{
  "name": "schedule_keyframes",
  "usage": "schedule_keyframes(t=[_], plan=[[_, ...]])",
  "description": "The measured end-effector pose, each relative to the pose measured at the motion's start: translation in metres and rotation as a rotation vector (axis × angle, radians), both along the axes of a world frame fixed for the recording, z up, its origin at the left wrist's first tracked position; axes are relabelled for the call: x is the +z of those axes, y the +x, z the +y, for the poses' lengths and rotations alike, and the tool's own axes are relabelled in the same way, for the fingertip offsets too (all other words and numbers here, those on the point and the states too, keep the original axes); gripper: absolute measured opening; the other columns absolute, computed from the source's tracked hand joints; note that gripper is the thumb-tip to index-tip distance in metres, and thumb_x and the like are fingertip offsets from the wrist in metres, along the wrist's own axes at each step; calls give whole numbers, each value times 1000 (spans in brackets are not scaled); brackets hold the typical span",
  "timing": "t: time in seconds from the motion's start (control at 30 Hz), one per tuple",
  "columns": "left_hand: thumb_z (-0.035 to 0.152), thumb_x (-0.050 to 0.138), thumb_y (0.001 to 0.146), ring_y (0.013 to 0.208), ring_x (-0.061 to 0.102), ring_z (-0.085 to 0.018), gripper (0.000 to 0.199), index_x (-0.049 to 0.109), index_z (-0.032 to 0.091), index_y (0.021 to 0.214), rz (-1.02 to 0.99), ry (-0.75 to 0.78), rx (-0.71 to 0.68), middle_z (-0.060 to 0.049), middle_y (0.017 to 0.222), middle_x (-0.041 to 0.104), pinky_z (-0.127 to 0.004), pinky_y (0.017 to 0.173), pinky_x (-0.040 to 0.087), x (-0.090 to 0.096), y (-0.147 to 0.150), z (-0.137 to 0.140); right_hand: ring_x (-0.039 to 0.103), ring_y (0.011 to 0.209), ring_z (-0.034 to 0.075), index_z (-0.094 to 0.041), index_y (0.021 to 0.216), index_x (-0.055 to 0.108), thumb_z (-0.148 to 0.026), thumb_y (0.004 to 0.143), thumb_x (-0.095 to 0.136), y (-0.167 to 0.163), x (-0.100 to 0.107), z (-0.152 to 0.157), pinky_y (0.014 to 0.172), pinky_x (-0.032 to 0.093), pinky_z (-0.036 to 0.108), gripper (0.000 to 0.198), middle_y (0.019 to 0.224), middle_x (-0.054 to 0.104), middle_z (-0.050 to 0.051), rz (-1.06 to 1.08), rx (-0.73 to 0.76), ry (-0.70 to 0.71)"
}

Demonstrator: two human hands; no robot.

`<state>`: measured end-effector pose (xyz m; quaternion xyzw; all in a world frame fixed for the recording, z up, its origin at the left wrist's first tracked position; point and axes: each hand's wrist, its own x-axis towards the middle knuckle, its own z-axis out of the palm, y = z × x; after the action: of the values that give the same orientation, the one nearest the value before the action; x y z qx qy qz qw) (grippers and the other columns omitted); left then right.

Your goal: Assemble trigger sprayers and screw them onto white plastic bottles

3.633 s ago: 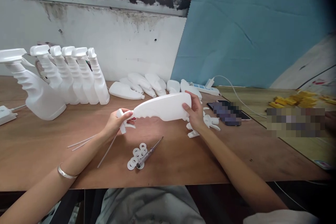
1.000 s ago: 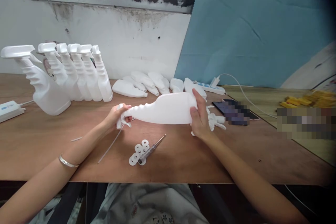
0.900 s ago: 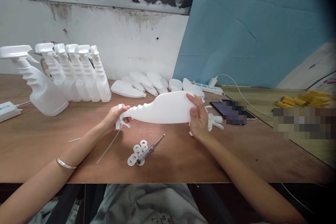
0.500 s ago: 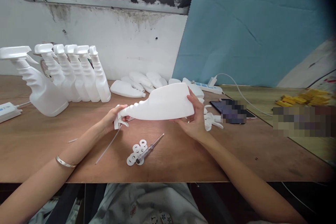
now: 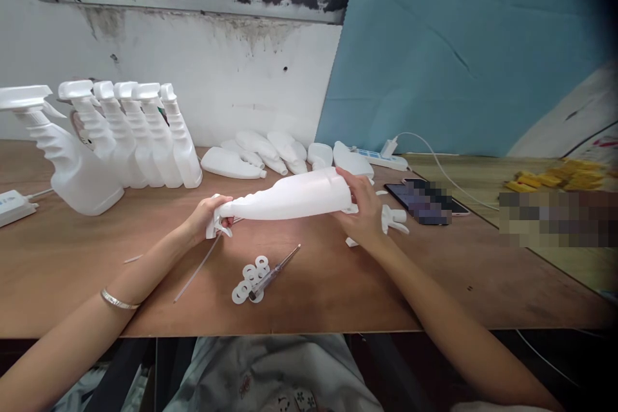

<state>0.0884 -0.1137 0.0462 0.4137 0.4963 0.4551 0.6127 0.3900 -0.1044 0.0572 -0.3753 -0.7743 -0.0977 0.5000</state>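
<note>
Over the worktop (image 5: 338, 296), one bottle (image 5: 294, 196) hangs almost level mid-scene between the left hand (image 5: 205, 214), fingers curled tight round its sprayer (image 5: 210, 229), and the right hand (image 5: 364, 215), fingers spread wider to grip its base, presumably so neck and sprayer line up.

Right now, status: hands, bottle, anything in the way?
Left hand on spray head, right hand gripping base end of bottle. Bottle sideways, off table, spray head at neck. Nothing in the way; screwdriver and white rings apart from hands.
</note>
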Motion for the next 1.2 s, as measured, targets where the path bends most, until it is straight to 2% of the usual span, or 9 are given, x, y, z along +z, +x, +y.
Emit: schedule_keyframes(t=[0.27,0.37,0.47,0.67,0.9,1.0,1.2], plan=[[34,59,68,30,43,-11,24,49,13,59,94,128,85,-3,41,53,-20,29,34,-2,1,-2,51,80,24,-24,96,52,-56,65,64,-1,5,-3,71,45,39,47,87,52,7,-15,-31,102],[37,59,69,30,45,-12,26,46,15,62,154,205,78,-2,41,54,-20,28,32,-3,2,-4,51,85,26,-23,91,50,-60,66,60,-3,7,-4,74,44,41,46,90,51,7,8,7,55],[35,60,68,32,47,-12,26,44,16,59,151,276,116,-1,41,54,-23,32,39,-2,3,-5,52,85,25,-22,94,48,-54,71,58,-6,6,-6,75,44,40,40,93,53,7,43,80,-102],[32,60,67,31,45,-11,27,40,17,56,140,367,157,0,41,54,-24,33,41,2,5,-8,54,73,19,-21,92,49,-51,77,53,-11,-1,-4,64,44,32,35,80,57,2,255,143,-589],[34,62,67,31,49,-12,29,40,17,58,249,455,150,2,42,54,-23,33,41,1,5,-9,58,76,19,-17,93,55,-52,73,57,-10,-4,6,63,46,29,41,82,63,3,504,249,-925],[34,62,69,32,50,-12,29,40,18,58,314,512,184,2,44,55,-21,33,40,3,6,-13,60,72,20,-15,94,57,-51,73,56,-8,-5,8,61,47,29,41,80,65,4,558,269,-1008],[34,63,70,40,52,-12,26,43,18,64,304,575,150,2,50,56,-22,40,45,8,5,-19,60,69,20,-16,94,58,-49,75,53,-7,-5,10,59,47,29,38,77,66,3,613,294,-1041]])
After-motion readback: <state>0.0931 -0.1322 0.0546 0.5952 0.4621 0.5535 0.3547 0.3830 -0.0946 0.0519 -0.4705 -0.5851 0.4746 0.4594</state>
